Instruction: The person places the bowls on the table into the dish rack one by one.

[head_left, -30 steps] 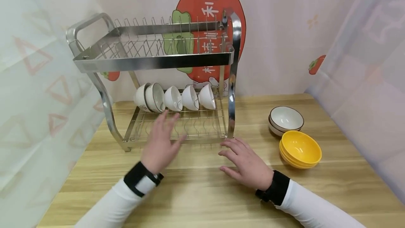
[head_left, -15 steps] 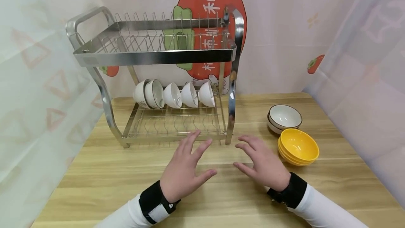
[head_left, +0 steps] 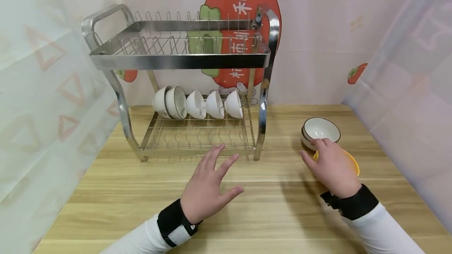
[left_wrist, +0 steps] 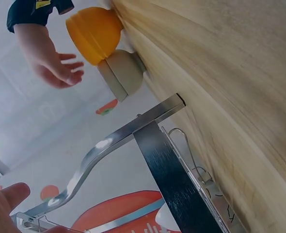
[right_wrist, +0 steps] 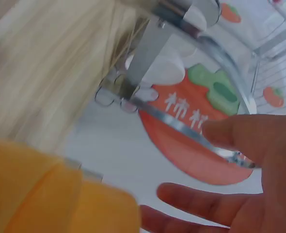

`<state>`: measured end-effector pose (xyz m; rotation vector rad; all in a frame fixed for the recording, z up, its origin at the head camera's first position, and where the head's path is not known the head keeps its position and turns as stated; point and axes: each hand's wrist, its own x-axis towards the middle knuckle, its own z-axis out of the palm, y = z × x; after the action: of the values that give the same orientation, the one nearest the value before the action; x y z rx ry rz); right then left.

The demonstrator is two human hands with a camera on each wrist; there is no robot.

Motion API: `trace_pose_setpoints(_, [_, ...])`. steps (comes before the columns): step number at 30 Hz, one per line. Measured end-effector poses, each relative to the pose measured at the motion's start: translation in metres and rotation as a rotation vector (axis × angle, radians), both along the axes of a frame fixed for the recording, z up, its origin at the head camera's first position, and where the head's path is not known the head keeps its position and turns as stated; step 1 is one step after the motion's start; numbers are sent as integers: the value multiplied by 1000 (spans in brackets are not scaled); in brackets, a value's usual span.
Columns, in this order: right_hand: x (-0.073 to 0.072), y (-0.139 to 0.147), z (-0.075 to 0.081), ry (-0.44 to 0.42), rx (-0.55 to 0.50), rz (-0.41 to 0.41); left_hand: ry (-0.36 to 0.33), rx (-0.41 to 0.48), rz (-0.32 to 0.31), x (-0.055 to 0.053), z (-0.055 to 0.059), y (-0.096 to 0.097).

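Observation:
My right hand hovers over a stack of yellow bowls, fingers apart and holding nothing. The left wrist view shows a gap between that hand and the yellow bowls; in the head view it hides most of them. Just behind sit stacked white bowls with dark rims. My left hand is spread above the table in front of a two-tier metal dish rack, touching nothing. In the right wrist view, the yellow bowls fill the lower left corner.
On the rack's lower tier, two patterned bowls lean at the left, then three small white bowls in a row. Wire slots run along its front. Printed curtains enclose the wooden table behind and at the sides.
My left hand has drawn back from the rack's lower tier toward the table's front, then stayed there. My right hand has moved right, from near the rack's front leg to over the yellow bowls.

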<state>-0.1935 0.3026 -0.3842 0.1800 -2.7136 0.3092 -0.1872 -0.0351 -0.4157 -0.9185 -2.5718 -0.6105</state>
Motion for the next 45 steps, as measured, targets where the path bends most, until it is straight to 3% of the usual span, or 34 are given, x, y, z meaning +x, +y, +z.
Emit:
trace_pose_setpoints(5, [1,15,1,-132,17,-102,1,8,6,0,1,0])
trace_pose_setpoints(14, [-1,23,-2,-244,50,-121,9,9,2,-1,0,0])
trace_pose_setpoints(22, [-3,23,-6,-199,58,-86,14,17,-4,-1,0,0])
trace_pose_setpoints(32, [4,18,4,-188,18,-50,13,16,6,0,-1,-1])
trace_pose_setpoints(39, [12,15,17,-182,-3,-82,3,7,32,-3,-4,-1])
trace_pose_setpoints(45, [22,8,31,-50,37,-38,-15,17,44,-8,-6,-3])
